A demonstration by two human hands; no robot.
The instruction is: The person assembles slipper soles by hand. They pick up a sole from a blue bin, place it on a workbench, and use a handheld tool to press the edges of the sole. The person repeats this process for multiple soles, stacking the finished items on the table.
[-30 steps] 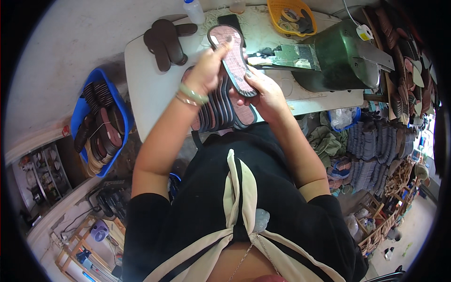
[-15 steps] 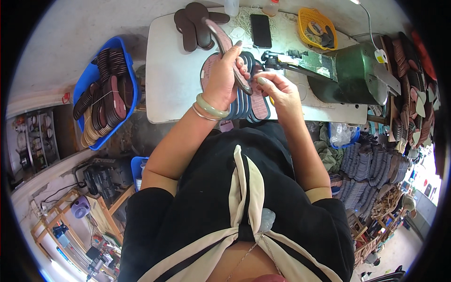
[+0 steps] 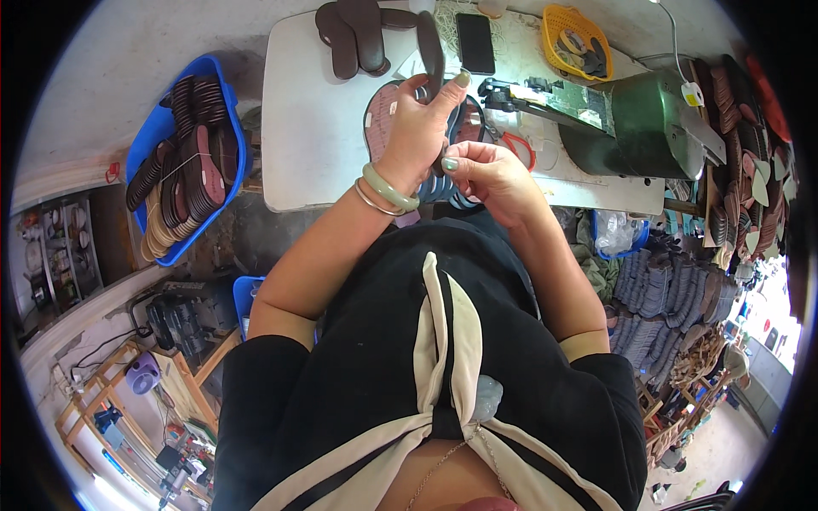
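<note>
Dark-brown sole stands edge-on toward the near edge of the table, clamped in the left hand, its lower end pinched by the right hand; slackened grip could drop it onto the insoles.

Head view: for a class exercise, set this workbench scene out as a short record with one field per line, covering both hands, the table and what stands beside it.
Left hand: left hand grips a shoe sole, dark brown surface showing
Right hand: right hand, fingers bent in by the sole's lower end; grip unclear
Table: white table
Table's far side: dark brown soles, black phone, yellow basket
Table's right: green machine
Left of table: blue basket holding soles
</note>
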